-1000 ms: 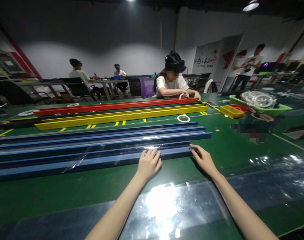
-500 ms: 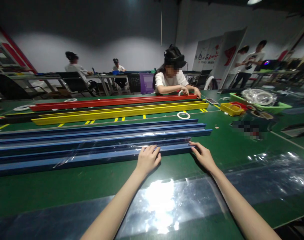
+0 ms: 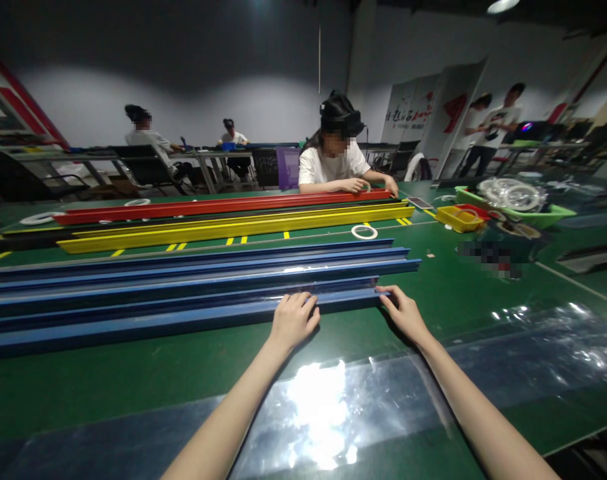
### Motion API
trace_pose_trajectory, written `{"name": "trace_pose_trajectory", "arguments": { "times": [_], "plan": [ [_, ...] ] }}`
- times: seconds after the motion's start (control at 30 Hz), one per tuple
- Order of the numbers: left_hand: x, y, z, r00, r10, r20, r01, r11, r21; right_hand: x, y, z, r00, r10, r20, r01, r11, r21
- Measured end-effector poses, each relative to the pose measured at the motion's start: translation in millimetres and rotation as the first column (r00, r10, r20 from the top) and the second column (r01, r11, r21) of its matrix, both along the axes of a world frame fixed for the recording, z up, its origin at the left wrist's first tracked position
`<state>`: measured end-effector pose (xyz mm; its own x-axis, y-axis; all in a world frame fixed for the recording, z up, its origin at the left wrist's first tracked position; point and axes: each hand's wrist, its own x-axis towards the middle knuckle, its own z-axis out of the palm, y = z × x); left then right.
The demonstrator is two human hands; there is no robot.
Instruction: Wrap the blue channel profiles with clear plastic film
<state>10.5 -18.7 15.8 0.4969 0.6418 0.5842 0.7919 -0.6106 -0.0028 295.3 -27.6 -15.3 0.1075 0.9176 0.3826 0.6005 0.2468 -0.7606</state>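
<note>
Several long blue channels (image 3: 183, 311) lie side by side across the green table. On the nearest one rests my left hand (image 3: 294, 319), its fingers bent over the top edge and its thumb a little apart. My right hand (image 3: 402, 308) is at the right end of that same channel, fingertips and thumb around the end. Whether something small or thin is between those fingertips is too small to tell. A wide clear plastic sheet (image 3: 263, 427) lies flat nearer to me, under my forearms.
Beyond lie yellow channels (image 3: 233, 228), a red channel (image 3: 233, 203) and a white ring (image 3: 364, 232). Across the table, a person (image 3: 328, 167) leans over the red channel. A green basket (image 3: 558, 213) and a yellow tray (image 3: 460, 220) stand at the right.
The glossy film streaks seen over the blue channels left of my left hand no longer show. Both hands keep nearly the same place. The person across has shifted their hands slightly.
</note>
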Motion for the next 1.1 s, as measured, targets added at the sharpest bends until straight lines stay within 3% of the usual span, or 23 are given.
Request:
{"name": "trace_pose_trajectory", "arguments": {
  "times": [1.1],
  "plan": [
    [1.5, 1.8, 2.2, 0.999, 0.029, -0.013, -0.03, 0.998, -0.054, 1.5, -0.4, 0.6, 1.0, 0.013, -0.017, -0.015, 0.997, -0.07]
  ]
}}
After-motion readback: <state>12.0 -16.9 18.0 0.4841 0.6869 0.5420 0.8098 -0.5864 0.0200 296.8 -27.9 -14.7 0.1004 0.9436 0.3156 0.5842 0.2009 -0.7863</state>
